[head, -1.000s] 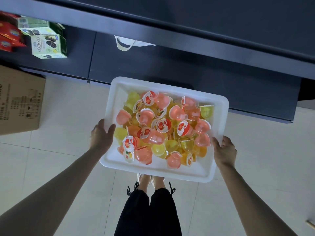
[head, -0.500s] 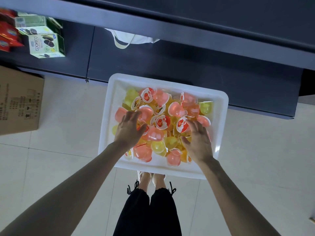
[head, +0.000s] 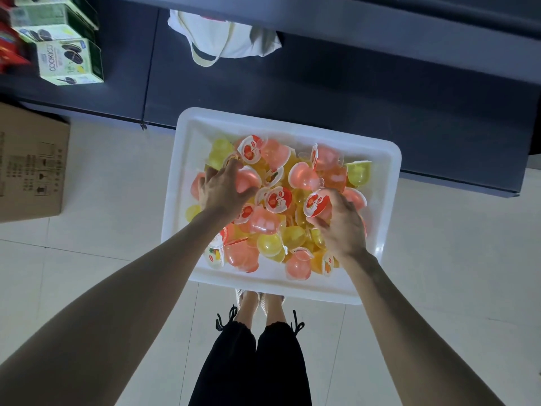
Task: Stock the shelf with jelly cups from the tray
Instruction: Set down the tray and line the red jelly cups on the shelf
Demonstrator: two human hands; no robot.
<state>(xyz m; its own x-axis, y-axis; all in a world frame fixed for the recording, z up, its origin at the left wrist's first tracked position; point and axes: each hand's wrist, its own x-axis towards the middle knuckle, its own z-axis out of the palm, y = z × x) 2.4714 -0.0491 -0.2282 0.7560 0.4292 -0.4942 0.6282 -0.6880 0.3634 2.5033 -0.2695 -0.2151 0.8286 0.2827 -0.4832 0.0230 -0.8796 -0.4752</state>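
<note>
Our left hand (head: 225,189) and right hand (head: 341,227) have let go of the sides of the white tray (head: 175,206), which they carried a second ago, and have gone from lying flat on the heap of jelly cups (head: 275,230) to closing on it. The left hand now curls round a pink cup (head: 247,180) near the far left of the pile, and the right hand holds a red-lidded cup (head: 317,203) at the middle right. We cannot tell what bears the tray now that neither hand holds it; it lies just before the dark shelf (head: 351,92), above our feet. We judge that carrying is over and picking has begun, with no cup showing on the shelf yet. As for writing, the green and white cookie box (head: 67,61) on the shelf at the left reads "COOKICO". The cup lids show a strawberry, their lettering too small to read, and the print on the cardboard box (head: 29,162) on the floor is likewise illegible.
</note>
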